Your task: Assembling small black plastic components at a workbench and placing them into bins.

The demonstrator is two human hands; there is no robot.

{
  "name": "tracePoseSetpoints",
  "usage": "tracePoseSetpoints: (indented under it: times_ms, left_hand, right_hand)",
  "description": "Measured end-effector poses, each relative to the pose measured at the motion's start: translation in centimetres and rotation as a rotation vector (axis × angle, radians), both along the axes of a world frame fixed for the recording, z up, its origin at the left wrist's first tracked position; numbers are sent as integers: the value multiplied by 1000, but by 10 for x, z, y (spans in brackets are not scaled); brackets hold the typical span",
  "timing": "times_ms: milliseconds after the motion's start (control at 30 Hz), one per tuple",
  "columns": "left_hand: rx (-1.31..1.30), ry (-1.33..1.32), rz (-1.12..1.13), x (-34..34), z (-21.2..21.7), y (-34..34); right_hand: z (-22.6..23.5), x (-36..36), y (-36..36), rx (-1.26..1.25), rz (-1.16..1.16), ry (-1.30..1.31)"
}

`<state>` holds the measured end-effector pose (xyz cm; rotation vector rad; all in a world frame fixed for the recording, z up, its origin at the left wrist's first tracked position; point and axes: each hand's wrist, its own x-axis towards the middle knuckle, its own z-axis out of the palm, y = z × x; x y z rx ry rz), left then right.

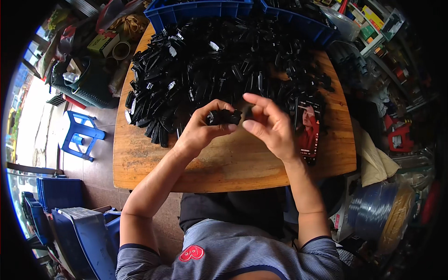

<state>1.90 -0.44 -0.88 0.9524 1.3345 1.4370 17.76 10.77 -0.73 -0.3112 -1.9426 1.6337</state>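
Note:
My left hand (199, 125) is closed around a small black plastic part (224, 117), pinched between thumb and fingers above the near half of the wooden table (224, 163). Close to the part's right end is my right hand (273, 126), its thumb and forefinger spread apart. A dark blur shows between those fingertips; what it is I cannot make out. Beyond both hands lies a big heap of similar black plastic parts (210, 65), some with shiny faces.
A phone (308, 128) with a lit screen lies right of my right hand. Blue crates (200, 10) stand along the table's far edge. On the floor at left is a blue stool (81, 133); crowded shelves (382, 35) and a wrapped spool (375, 207) are at right.

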Motion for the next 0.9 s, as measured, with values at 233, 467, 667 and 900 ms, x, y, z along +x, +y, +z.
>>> tracePoseSetpoints:
  times_ms: [233,467,667,900]
  left_hand:
    - [34,222,-30,2,-1,1]
    - [73,247,20,3,1,-1]
    - [259,487,14,2,3,-5]
    - [-4,-136,-11,12,2,1]
  right_hand:
    - [-7,0,4,-710,13,188]
    - [-10,-2,3,-750,114,44]
    - [-9,1,4,-907,263,-100]
    - [-7,-8,-1,-149,74,94]
